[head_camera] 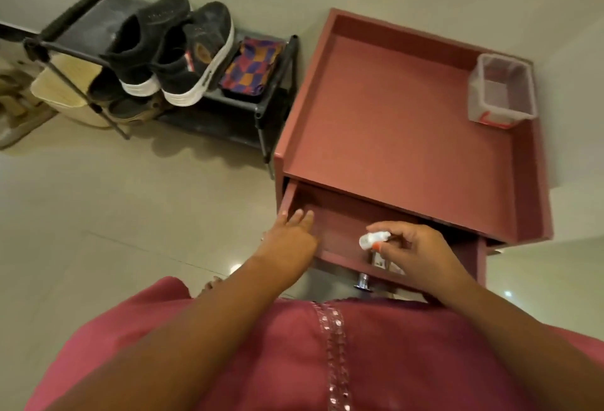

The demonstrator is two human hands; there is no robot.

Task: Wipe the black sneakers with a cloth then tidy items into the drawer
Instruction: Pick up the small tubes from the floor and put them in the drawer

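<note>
A home: tiled floor (114, 201), shoe rack (258, 109), bedside cabinet (392, 109)

The light is warm, soft and indoor, moderately bright with a yellowish cast. Small glints on the glossy floor (98, 201) near the bottom edge point to lamps overhead. The shoe rack (261, 109) throws a soft, scalloped shadow forward onto the tiles, and the open drawer (340, 224) is dim inside under the cabinet top. The wide lens bends straight lines, so the cabinet (408, 136) splays outward and the arms balloon toward the lower edge. Fine detail is smeared; the left hand (291, 237) and far left edge look slightly blurred.
</note>
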